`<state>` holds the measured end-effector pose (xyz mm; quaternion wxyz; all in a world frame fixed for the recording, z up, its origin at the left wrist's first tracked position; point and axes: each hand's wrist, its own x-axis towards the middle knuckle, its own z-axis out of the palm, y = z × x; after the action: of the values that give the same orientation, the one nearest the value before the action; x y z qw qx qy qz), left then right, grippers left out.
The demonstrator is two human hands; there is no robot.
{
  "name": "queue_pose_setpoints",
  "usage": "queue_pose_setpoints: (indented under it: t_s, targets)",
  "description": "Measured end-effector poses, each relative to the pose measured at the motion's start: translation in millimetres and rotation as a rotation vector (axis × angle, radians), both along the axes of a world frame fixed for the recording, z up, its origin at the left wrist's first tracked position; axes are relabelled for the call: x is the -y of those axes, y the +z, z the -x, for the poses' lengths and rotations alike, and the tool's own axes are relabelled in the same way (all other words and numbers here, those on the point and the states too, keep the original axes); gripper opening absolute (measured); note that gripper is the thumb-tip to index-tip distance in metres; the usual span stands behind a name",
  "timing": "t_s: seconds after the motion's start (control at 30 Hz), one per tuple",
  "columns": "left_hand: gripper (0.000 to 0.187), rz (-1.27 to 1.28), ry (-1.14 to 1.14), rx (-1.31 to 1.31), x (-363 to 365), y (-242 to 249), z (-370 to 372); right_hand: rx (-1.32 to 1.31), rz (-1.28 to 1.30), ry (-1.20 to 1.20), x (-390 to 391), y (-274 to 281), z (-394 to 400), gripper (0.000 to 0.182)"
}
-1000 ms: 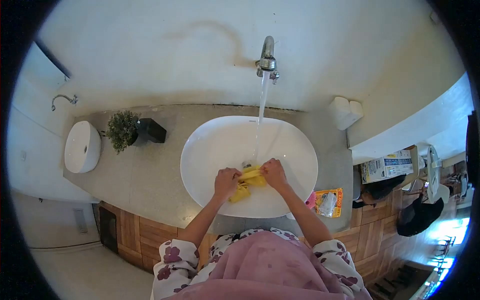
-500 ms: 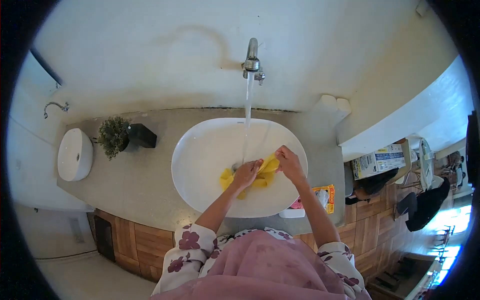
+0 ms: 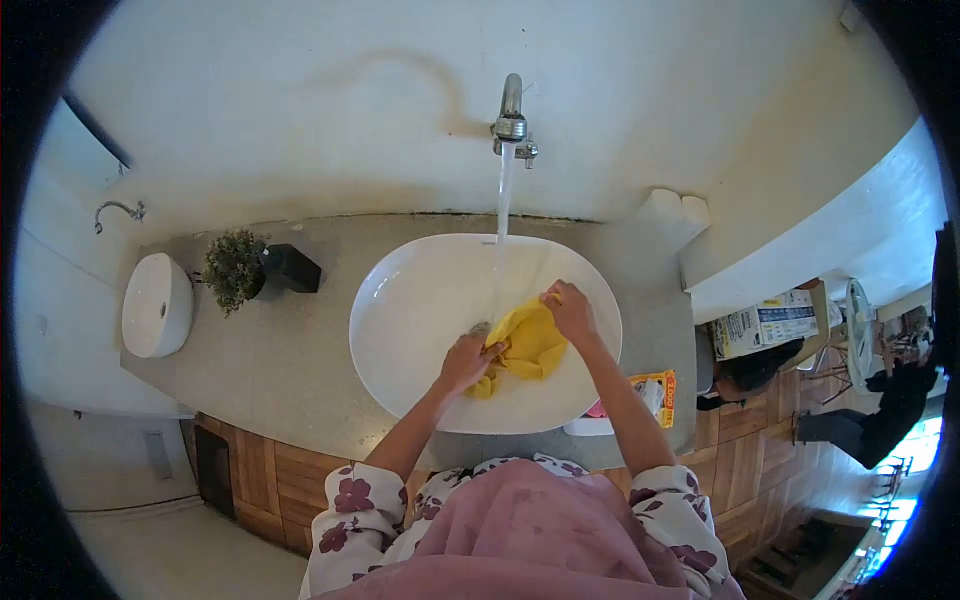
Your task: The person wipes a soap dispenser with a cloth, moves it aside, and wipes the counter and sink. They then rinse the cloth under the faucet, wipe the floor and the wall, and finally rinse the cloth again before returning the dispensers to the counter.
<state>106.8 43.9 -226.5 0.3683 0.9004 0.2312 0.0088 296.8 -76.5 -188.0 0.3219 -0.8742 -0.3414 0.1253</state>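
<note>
A yellow cloth is spread between my two hands, low inside the white basin. My left hand is closed on the cloth's left part. My right hand pinches its upper right corner. Water runs from the metal faucet into the basin behind the cloth. The drain shows just above my left hand.
On the grey counter stand a potted plant, a dark container and a smaller white basin at left. An orange-and-white packet lies beside my right forearm. A person in dark clothes is at far right.
The bunched cloth has been opened out wider between my hands. My left hand has moved left and slightly down. The person at far right has shifted, and the view has moved slightly.
</note>
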Motion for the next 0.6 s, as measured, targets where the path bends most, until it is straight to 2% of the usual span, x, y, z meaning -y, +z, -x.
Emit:
queue_pose_setpoints:
  t_s: [0.03, 0.1, 0.17, 0.23, 0.27, 0.3, 0.33, 0.37, 0.4, 0.43, 0.5, 0.53, 0.6]
  targets:
    - [0.042, 0.014, -0.005, -0.109, 0, 7, 2, -0.001, -0.004, 0.0, -4, -21, 0, 0.017]
    - [0.039, 0.083, 0.07, -0.083, 5, 10, 6, -0.075, -0.069, -0.04, -8, -57, 5, 0.021]
    - [0.037, 0.152, 0.145, -0.058, 7, 19, 8, -0.179, -0.169, -0.095, -11, -59, 24, 0.026]
    - [0.032, 0.367, 0.282, -0.171, 7, 33, 9, -0.283, -0.265, -0.15, -14, -59, 47, 0.032]
    - [0.032, 0.368, 0.282, -0.174, 6, 25, 11, -0.078, -0.314, -0.127, -14, -58, 60, 0.037]
    - [0.03, 0.332, 0.329, -0.055, 4, 8, 15, 0.127, -0.36, -0.104, -13, -57, 70, 0.043]
    - [0.028, 0.297, 0.375, 0.064, 2, -1, 18, 0.126, -0.359, -0.106, -11, -57, 79, 0.043]
    - [0.028, 0.298, 0.374, 0.062, -1, -10, 20, 0.248, -0.315, 0.001, -8, -56, 87, 0.04]
    - [0.028, 0.404, 0.454, 0.124, -2, -14, 22, 0.37, -0.27, 0.109, -8, -57, 91, 0.038]
    - [0.027, 0.509, 0.534, 0.186, -3, -19, 23, 0.369, -0.269, 0.108, -12, -58, 94, 0.038]
    - [0.028, 0.448, 0.557, 0.186, -5, -27, 22, -0.074, -0.16, 0.097, -20, -60, 97, 0.026]
    - [0.028, 0.386, 0.58, 0.189, -6, -25, 21, -0.075, -0.16, 0.097, -24, -64, 92, 0.026]
    - [0.028, 0.379, 0.574, 0.186, -8, -15, 18, -0.42, -0.061, 0.141, -35, -66, 73, 0.013]
